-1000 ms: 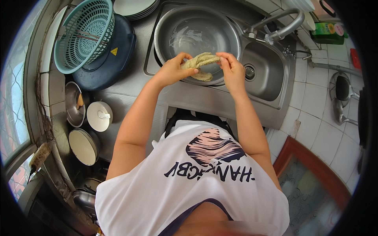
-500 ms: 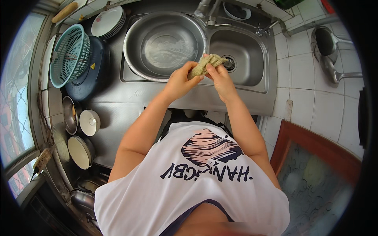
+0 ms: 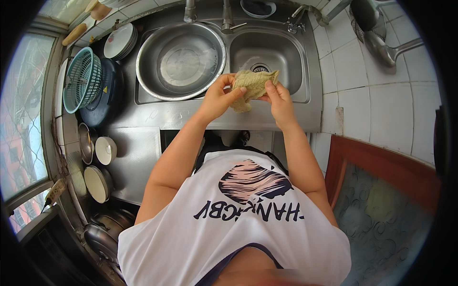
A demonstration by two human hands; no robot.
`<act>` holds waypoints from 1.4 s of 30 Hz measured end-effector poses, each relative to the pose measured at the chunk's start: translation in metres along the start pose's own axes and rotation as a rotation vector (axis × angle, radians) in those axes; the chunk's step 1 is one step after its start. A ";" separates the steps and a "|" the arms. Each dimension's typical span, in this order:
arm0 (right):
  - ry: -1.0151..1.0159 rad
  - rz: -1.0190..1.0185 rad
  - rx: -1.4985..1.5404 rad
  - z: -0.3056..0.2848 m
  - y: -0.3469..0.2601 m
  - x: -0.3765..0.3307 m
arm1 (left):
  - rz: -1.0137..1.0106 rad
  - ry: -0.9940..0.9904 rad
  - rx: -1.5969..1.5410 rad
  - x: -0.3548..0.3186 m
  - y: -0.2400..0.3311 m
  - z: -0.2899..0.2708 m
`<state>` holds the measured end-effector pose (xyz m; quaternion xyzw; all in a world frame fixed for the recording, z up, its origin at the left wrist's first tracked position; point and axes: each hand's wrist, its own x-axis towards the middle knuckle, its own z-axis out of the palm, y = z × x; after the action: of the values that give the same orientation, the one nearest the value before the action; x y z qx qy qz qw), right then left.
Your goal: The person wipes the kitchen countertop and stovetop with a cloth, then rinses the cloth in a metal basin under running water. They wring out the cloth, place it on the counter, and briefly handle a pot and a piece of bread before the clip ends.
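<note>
A yellowish-green dishcloth [image 3: 253, 87] hangs partly spread between my two hands, above the front rim of the sink. My left hand [image 3: 221, 97] pinches its left side, thumb on top. The cloth's right side is gripped by my right hand [image 3: 277, 101] between thumb and fingers. Just beyond is the small steel sink basin [image 3: 286, 52], its drain [image 3: 260, 68] showing past the cloth. To the left, a large round metal basin [image 3: 143, 71] sits over the other bowl of the sink, with what looks like shallow water inside.
Faucets [image 3: 228, 21] rise behind the basins. On the left counter stand stacked plates [image 3: 119, 40], a teal colander [image 3: 82, 81] against a dark blue lid-like item [image 3: 112, 97], and several bowls [image 3: 106, 150]. Ladles [image 3: 381, 50] hang on the right tiled wall. A red-framed glass panel [image 3: 343, 157] is at lower right.
The dishcloth went from a twisted, bunched roll to a partly opened sheet. My hands have moved slightly apart. The whole view has shifted a little.
</note>
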<state>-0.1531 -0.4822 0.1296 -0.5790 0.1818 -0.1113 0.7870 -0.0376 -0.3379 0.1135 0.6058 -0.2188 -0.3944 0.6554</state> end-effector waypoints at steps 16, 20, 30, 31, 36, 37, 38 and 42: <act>0.346 -0.086 0.222 -0.045 -0.001 -0.060 | -0.139 -0.378 0.850 0.000 0.003 0.003; 0.364 -0.035 0.159 -0.033 0.011 -0.086 | 0.052 -0.252 0.825 0.000 -0.032 -0.028; 0.925 -0.394 -0.392 0.003 0.004 -0.121 | 0.222 -0.188 0.441 0.006 0.034 -0.022; 0.981 -0.614 -0.384 0.016 -0.021 -0.126 | 0.387 -0.136 0.338 -0.006 0.054 -0.009; 0.957 -0.604 -0.674 0.003 -0.015 -0.124 | 0.865 -0.257 0.878 0.008 0.065 0.010; 0.879 -0.328 -0.787 -0.003 -0.003 -0.118 | 0.709 -0.346 1.197 0.021 0.039 -0.006; 0.794 -0.051 -0.895 -0.010 0.010 -0.115 | 0.436 -0.372 1.168 0.020 0.033 -0.012; 1.037 -0.279 -0.533 0.004 0.002 -0.134 | 0.613 -0.078 0.923 0.001 0.058 -0.028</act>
<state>-0.2737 -0.4260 0.1498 -0.6451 0.4862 -0.4320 0.4012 -0.0009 -0.3235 0.1645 0.7237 -0.5592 -0.0711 0.3981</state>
